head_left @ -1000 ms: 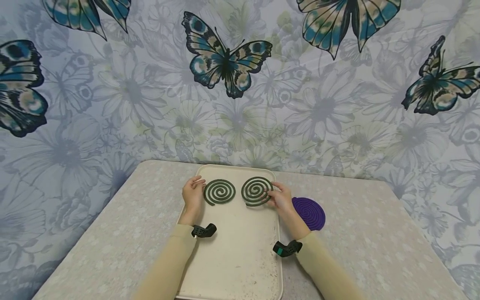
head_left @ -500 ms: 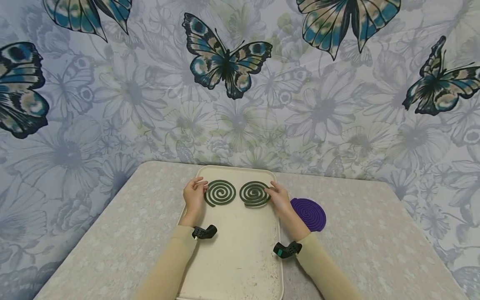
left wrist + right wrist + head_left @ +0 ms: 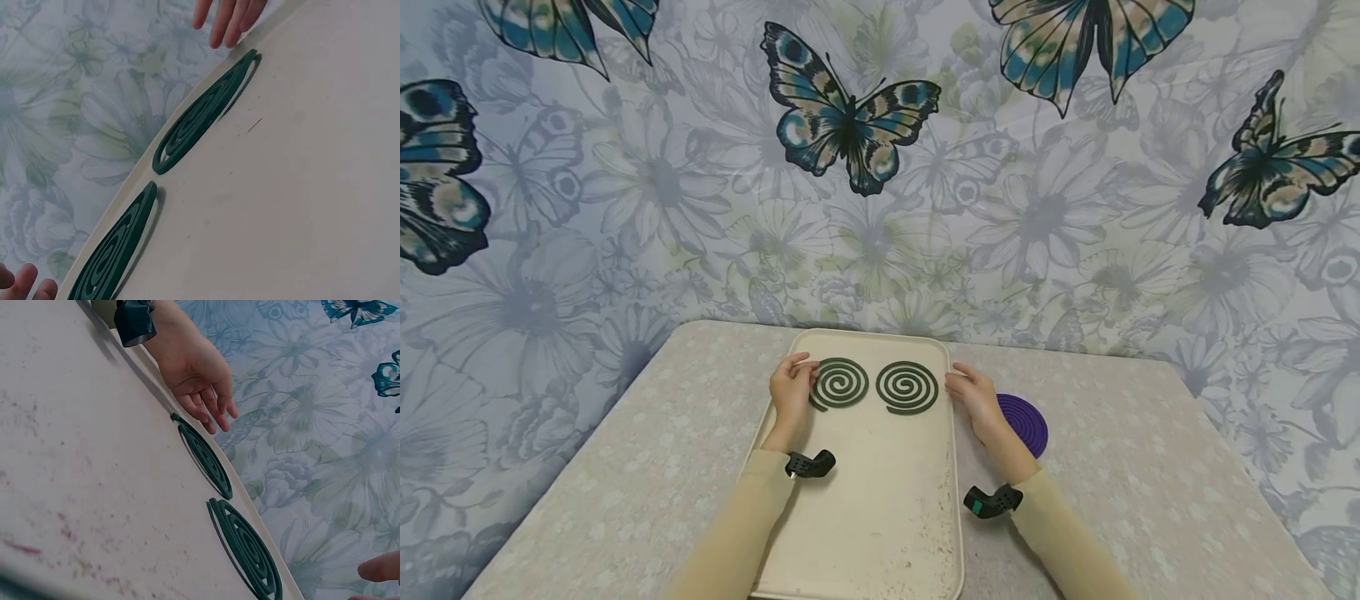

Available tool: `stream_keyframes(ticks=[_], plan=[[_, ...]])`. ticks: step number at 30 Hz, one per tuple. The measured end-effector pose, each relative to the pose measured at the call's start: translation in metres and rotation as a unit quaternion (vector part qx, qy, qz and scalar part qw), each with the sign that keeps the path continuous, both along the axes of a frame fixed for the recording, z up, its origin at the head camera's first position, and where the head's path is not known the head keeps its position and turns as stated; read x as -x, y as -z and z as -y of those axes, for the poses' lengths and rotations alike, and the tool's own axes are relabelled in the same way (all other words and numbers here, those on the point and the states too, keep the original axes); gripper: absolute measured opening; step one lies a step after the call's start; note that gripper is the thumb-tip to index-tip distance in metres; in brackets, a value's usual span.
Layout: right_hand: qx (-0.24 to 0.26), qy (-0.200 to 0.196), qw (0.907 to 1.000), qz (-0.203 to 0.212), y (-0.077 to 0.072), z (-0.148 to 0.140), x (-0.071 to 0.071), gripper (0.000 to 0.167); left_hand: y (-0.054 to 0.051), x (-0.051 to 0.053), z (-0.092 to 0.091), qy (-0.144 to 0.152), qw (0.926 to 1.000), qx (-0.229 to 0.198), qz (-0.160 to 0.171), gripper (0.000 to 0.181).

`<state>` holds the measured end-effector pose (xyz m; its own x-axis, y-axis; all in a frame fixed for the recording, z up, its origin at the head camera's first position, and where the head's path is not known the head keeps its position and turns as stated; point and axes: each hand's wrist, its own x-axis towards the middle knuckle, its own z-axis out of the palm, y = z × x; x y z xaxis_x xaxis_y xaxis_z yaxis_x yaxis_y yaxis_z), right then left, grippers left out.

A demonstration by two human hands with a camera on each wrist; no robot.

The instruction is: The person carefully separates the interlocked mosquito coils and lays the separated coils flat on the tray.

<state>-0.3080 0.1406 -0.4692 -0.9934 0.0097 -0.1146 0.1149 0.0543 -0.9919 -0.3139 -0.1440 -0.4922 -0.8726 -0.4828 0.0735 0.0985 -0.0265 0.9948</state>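
Observation:
Two green mosquito coils lie flat, side by side, at the far end of a cream tray (image 3: pixel 865 500). Beside the outer edge of the left coil (image 3: pixel 839 384) is my left hand (image 3: pixel 790 395), its fingers loosely bent and holding nothing. In the right wrist view that left hand (image 3: pixel 199 372) hovers over the tray rim, close to the coil. My right hand (image 3: pixel 976 402) is off the right coil (image 3: pixel 907 387), just past the tray's right edge, with relaxed fingers. The left wrist view shows the right hand's fingers (image 3: pixel 228 22) apart from the coil.
A purple spiral disc (image 3: pixel 1028 427) lies on the table right of the tray, partly hidden behind my right wrist. The table (image 3: pixel 1120 450) has a pale patterned cover. Behind it rises a butterfly-print backdrop (image 3: pixel 880 250). Small dark specks mark the tray's lower right.
The right coil, tilted up in my right hand before, now lies flat on the tray. My right hand has let go and drawn away rightward. My left hand has barely moved.

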Motion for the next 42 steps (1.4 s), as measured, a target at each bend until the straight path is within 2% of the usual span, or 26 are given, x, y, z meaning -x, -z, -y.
stream_keyframes(ticks=[4, 8, 11, 14, 17, 18, 21, 25, 29, 31, 33, 36, 42], plan=[[-0.015, -0.004, 0.9999, 0.006, -0.005, -0.020, -0.006, 0.050, -0.003, -0.003, -0.018, 0.031, 0.9994, 0.008, 0.012, 0.026], [-0.040, 0.012, 0.9991, -0.001, -0.005, -0.041, -0.013, 0.046, -0.010, -0.011, -0.046, 0.084, 0.9959, 0.030, 0.014, 0.026], [-0.058, 0.028, 0.9978, -0.016, -0.002, -0.058, -0.019, 0.042, -0.017, -0.018, -0.069, 0.129, 0.9907, 0.044, 0.005, 0.028], [-0.070, 0.042, 0.9963, -0.029, -0.001, -0.075, -0.024, 0.040, -0.038, -0.035, -0.093, 0.171, 0.9834, 0.061, 0.002, 0.028], [-0.071, 0.052, 0.9955, -0.036, 0.000, -0.090, -0.028, 0.039, -0.043, -0.043, -0.118, 0.209, 0.9752, 0.072, 0.004, 0.028], [-0.068, 0.057, 0.9954, -0.036, 0.000, -0.094, -0.030, 0.040, -0.042, -0.045, -0.127, 0.218, 0.9732, 0.073, 0.004, 0.028], [-0.063, 0.075, 0.9944, -0.041, 0.000, -0.107, -0.034, 0.041, -0.027, -0.042, -0.152, 0.243, 0.9677, 0.068, 0.000, 0.027], [-0.093, 0.094, 0.9909, -0.025, -0.001, -0.119, -0.040, 0.042, -0.021, -0.048, -0.180, 0.278, 0.9587, 0.060, 0.009, 0.030], [-0.120, 0.083, 0.9892, 0.012, -0.001, -0.125, -0.045, 0.044, -0.019, -0.055, -0.198, 0.306, 0.9443, 0.108, 0.054, 0.039], [-0.114, 0.071, 0.9907, 0.022, -0.002, -0.125, -0.046, 0.046, -0.018, -0.058, -0.204, 0.314, 0.9363, 0.132, 0.084, 0.043], [-0.104, 0.062, 0.9923, 0.026, -0.002, -0.124, -0.046, 0.047, -0.018, -0.060, -0.208, 0.318, 0.9315, 0.141, 0.106, 0.046], [-0.083, 0.062, 0.9942, 0.028, -0.001, -0.124, -0.046, 0.049, -0.019, -0.062, -0.211, 0.318, 0.9313, 0.130, 0.120, 0.047], [-0.050, 0.070, 0.9960, 0.021, 0.003, -0.126, -0.045, 0.051, -0.016, -0.063, -0.210, 0.313, 0.9411, 0.057, 0.115, 0.044]])
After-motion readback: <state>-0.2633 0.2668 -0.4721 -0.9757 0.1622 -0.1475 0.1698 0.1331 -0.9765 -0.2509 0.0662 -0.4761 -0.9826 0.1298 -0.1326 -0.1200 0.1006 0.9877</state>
